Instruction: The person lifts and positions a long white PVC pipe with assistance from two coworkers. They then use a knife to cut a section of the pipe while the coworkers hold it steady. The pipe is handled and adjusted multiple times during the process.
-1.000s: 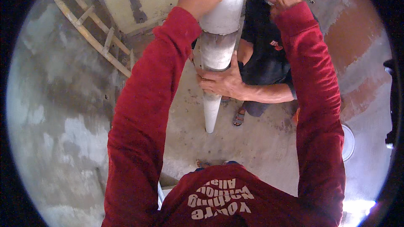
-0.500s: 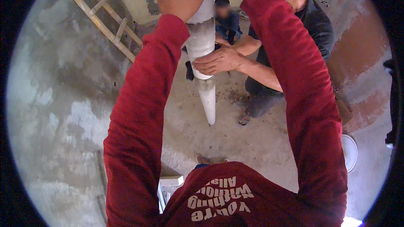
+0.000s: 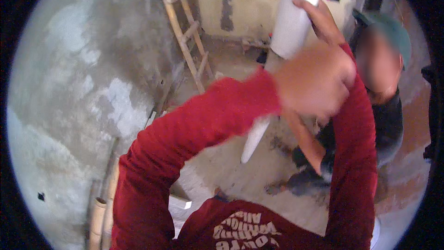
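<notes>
A white round column (image 3: 296, 23) rises in front of me. Its lower part (image 3: 254, 143) reaches down toward the floor, with the middle hidden behind my left hand. My right hand (image 3: 323, 23) rests on the column's right side, thumb across its face and the other fingers mostly out of sight. Blurred by motion, my left hand (image 3: 317, 81) is closed and crosses in front of the column, close to my right forearm. What it holds, if anything, I cannot make out.
Another person in a green cap (image 3: 384, 23) crouches close on the right, a forearm (image 3: 305, 143) extended near the column. A wooden ladder (image 3: 187, 32) leans at the back. Bamboo poles (image 3: 97, 222) stand at lower left beside the grey wall (image 3: 69, 111).
My left hand has left the column's left side and swung right across its front. My right hand has come lower into view. The view has shifted, bringing the ladder and column rightward.
</notes>
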The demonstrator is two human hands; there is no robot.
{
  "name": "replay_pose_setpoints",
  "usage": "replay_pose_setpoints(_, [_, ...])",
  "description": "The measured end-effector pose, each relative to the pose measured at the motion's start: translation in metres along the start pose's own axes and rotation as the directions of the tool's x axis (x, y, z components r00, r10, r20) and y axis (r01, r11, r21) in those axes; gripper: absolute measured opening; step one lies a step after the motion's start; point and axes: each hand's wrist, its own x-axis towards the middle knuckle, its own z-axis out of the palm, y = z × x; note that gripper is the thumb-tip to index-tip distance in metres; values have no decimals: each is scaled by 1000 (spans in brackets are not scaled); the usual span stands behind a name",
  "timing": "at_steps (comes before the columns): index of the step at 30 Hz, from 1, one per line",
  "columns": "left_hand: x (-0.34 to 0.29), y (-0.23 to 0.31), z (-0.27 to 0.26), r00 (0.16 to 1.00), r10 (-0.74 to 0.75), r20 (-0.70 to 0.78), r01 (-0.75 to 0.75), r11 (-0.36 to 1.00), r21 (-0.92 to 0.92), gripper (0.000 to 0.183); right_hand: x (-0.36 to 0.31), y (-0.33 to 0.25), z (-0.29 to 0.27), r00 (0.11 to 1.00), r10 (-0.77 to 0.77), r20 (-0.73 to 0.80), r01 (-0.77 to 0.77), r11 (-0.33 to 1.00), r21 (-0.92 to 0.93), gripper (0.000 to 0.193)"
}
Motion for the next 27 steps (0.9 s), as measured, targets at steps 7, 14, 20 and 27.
replay_pose_setpoints(7, [3,43,50,992,68,109,-69,998,4,15,20,39,-3,972,209,-111,-203,977,64,59])
replay_pose_setpoints(14, [2,31,98,991,130,-14,-131,982,-138,15,34,90,-12,888,-404,219,458,731,-506,56])
replay_pose_setpoints(20, [-3,23,131,991,118,-65,-132,950,-282,16,31,92,35,994,-113,-12,113,980,165,58])
replay_pose_setpoints(27, [-50,69,169,983,113,-143,-157,925,-346,16,-39,97,-6,980,-121,159,138,985,-100,46])
